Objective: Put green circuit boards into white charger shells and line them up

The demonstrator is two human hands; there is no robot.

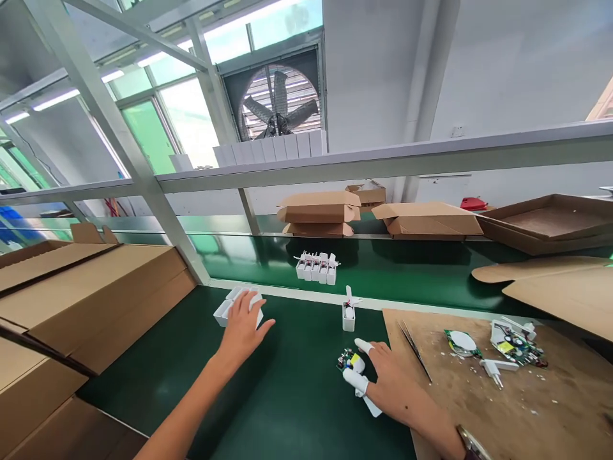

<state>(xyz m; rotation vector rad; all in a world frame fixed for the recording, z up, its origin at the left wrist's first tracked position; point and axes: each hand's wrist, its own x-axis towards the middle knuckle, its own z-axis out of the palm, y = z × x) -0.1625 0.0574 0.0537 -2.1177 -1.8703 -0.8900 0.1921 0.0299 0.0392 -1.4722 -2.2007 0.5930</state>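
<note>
- A green table (163, 377) is seen across the lower frame, flanked at left by stacked cardboard boxes (105, 287).
- At lower right, a brown board (469, 418) is topped by tweezers (416, 351).
- Left of centre, the left hand (242, 329) is held spread over white cases (223, 313); contact cannot be told.
- Below right of centre, the right hand's (393, 383) covered thumb and forefinger are parted around a small circuit board (343, 361); whether it is gripped cannot be told.
- Above it, one white box (348, 321) is stood upright.
</note>
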